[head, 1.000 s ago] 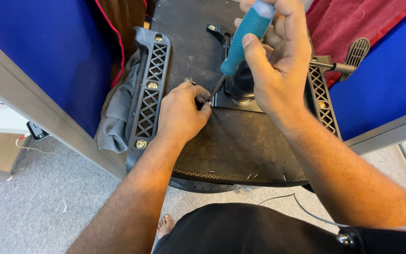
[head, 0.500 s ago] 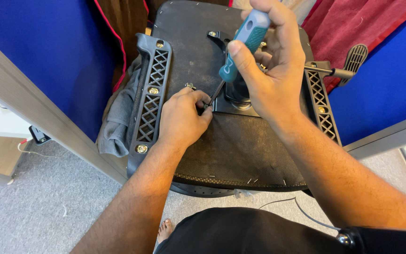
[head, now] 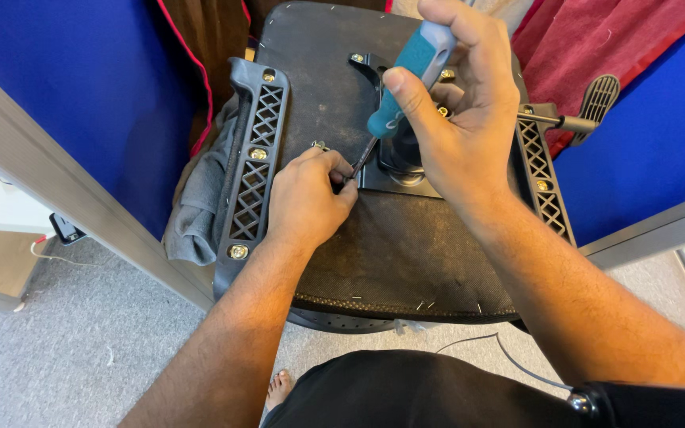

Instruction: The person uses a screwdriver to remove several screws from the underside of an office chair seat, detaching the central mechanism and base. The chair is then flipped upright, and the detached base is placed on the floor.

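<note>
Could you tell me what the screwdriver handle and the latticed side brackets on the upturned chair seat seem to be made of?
The screwdriver handle in the right hand looks like teal rubbery plastic with a matte, textured surface. The left bracket appears to be moulded dark grey plastic, matte, with a lattice cut-out. Its bolts look like shiny brass-coloured metal.

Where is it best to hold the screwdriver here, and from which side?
Grip the screwdriver by its thick teal handle, coming from above right, as the right hand does. It leans up and right, and the left hand already crowds the thin shaft's tip.

Head view, steeply downward, close over upturned chair seat (head: 390, 238)
</note>
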